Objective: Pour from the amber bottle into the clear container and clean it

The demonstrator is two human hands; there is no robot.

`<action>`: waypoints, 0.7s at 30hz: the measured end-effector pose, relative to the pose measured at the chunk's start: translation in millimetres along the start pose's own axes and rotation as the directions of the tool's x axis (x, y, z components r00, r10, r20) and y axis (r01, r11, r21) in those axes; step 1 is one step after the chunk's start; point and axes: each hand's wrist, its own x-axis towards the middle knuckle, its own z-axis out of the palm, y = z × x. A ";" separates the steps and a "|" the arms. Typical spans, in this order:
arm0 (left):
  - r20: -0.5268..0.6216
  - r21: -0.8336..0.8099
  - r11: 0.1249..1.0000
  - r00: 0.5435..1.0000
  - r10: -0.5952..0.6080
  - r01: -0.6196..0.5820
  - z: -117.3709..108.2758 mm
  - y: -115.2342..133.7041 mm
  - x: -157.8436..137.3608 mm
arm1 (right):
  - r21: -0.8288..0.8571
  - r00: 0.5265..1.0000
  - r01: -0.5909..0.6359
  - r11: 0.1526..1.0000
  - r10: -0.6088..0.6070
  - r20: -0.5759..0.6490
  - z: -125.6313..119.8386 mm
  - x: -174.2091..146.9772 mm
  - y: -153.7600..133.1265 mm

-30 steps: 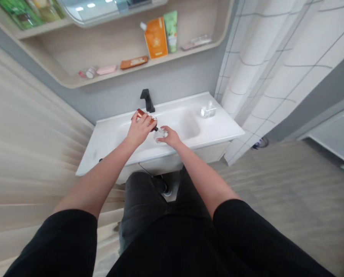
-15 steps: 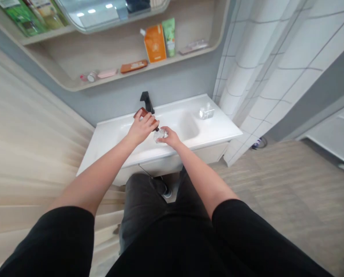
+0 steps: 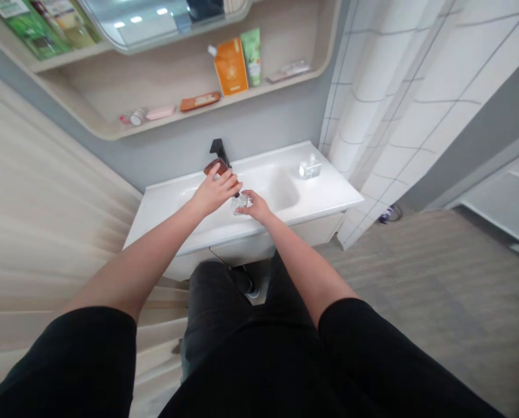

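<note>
My left hand [image 3: 215, 190] is wrapped round a brown bottle [image 3: 216, 167], tilted so its dark neck points down to the right. In my right hand [image 3: 256, 207] is a small clear bottle [image 3: 241, 202], held by its side under that neck. The two necks meet or nearly meet; whether they touch is too small to tell. Both hands are over the front of the white sink [image 3: 285, 188]. Just behind the brown bottle stands a black faucet [image 3: 219, 150]. My fingers cover much of both bottles.
A second clear bottle [image 3: 310, 167] stands on the sink's right side. Above, a wall shelf [image 3: 155, 78] holds an orange pouch [image 3: 230, 67], a green tube [image 3: 251, 57], an orange packet [image 3: 199, 101] and small items. A beige curtain [image 3: 46, 191] hangs at left, a white tiled-pattern curtain [image 3: 372, 98] at right.
The view has shifted slightly. Both hands keep their hold, and the brown bottle stays tilted over the clear one with little visible change.
</note>
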 end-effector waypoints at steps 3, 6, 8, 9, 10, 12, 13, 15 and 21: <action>0.023 0.008 0.999 0.999 0.031 -0.031 0.2 -2.2 1.4 | -0.001 1.000 -0.001 1.000 0.001 0.003 -0.2 -0.1 -0.8; 0.026 0.004 0.999 0.998 0.053 -0.053 0.6 -5.1 3.6 | -0.009 1.000 0.001 1.000 -0.001 0.002 0.2 0.7 -0.4; 0.021 -0.018 0.998 0.998 0.066 -0.065 1.0 -7.0 4.9 | -0.011 1.000 -0.002 1.000 0.002 -0.002 0.5 1.5 -0.1; 0.017 -0.031 0.997 0.997 0.072 -0.072 1.2 -7.8 5.3 | -0.011 1.000 -0.004 1.000 0.004 -0.006 0.6 1.8 -0.2; 0.014 -0.041 0.996 0.997 0.080 -0.079 1.5 -8.5 5.5 | -0.012 1.000 -0.008 1.000 0.008 -0.007 0.4 1.9 -0.5; 0.008 -0.048 0.994 0.995 0.096 -0.095 2.2 -9.5 4.9 | -0.014 1.000 -0.015 1.000 0.015 -0.003 -0.3 1.5 -1.8; 0.005 -0.047 0.994 0.995 0.102 -0.102 2.7 -9.9 4.3 | -0.016 1.000 -0.014 1.000 0.014 0.000 -0.7 1.1 -2.5; -0.005 -0.040 0.993 0.994 0.109 -0.109 3.8 -10.5 2.5 | -0.023 1.000 -0.011 1.000 0.011 0.004 -1.5 0.3 -3.7; -0.002 -0.064 0.994 0.996 0.091 -0.091 3.8 -9.2 0.3 | -0.011 1.000 -0.027 1.000 0.027 0.012 -0.9 0.0 -3.1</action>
